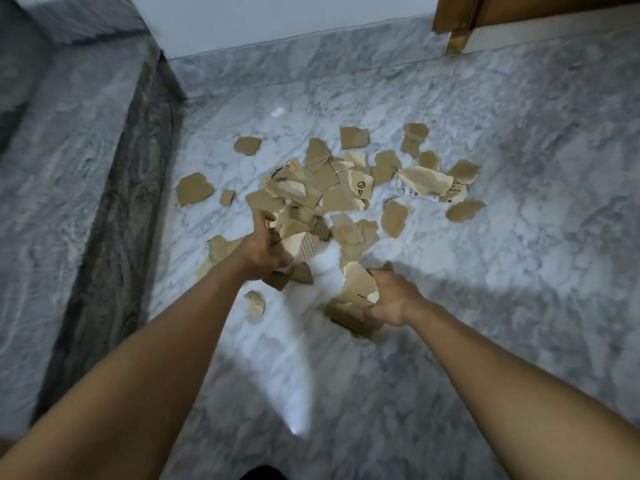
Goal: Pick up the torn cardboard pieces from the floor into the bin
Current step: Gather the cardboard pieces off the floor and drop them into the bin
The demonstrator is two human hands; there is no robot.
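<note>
On marble floor (485, 306) edged by a left step (52, 150) and far wall (277, 22), left hand (261, 252) and right hand (391, 299) clamp fingers on cardboard pieces (356, 285).

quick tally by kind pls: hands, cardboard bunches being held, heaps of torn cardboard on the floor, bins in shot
hands: 2, left hand and right hand
held cardboard bunches: 2, left bunch and right bunch
cardboard heap on the floor: 1, pieces overlap too much to count singly
bins: 0 in view
total: 5
</note>
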